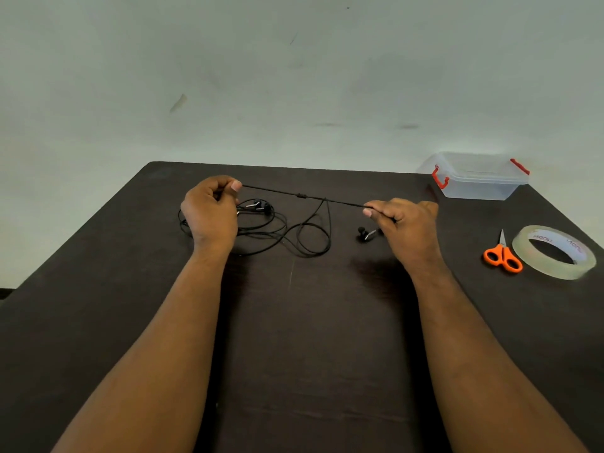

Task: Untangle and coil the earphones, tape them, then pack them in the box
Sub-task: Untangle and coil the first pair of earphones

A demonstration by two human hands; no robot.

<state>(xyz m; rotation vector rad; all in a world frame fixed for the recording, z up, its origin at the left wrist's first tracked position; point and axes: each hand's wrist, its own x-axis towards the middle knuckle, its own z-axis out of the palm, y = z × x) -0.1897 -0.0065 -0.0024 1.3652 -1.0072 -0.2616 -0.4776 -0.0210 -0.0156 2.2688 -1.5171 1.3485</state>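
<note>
Black earphones (302, 196) have a stretch of cable pulled taut between my two hands, above the dark table (310, 322). My left hand (210, 212) pinches the cable's left end. My right hand (403, 222) pinches the right end. The remaining cable lies in loose tangled loops (294, 233) on the table below, with earbuds (261, 206) beside my left hand and another earbud (364, 235) under my right hand. A clear plastic box (477, 176) with red clips stands open at the far right. A roll of clear tape (555, 251) lies at the right.
Orange-handled scissors (501, 256) lie shut just left of the tape roll. The table's far edge runs close behind my hands, with a pale wall beyond. The table's right edge passes near the tape.
</note>
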